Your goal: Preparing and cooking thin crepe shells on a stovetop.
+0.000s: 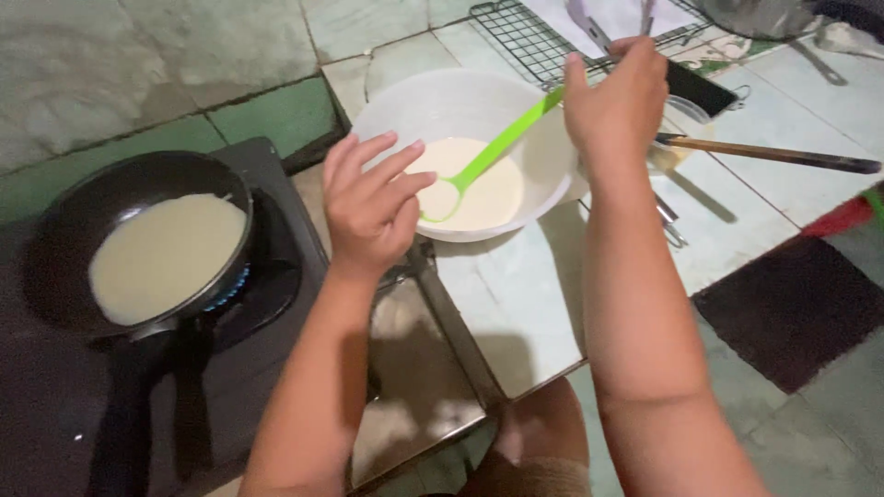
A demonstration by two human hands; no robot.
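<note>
Right hand (615, 106) pinches the green ladle (479, 166), angled into the batter bowl (552, 161); left hand (368, 202) hovers spread at the rim. Batter sets in the pan (55, 230) over flame.

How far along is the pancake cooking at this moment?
Done: a round of pale batter fills the black pan over a lit burner. In hand: the right hand holds the green ladle in the white bowl; the left hand hovers. Left: batter remains in the bowl.
</note>
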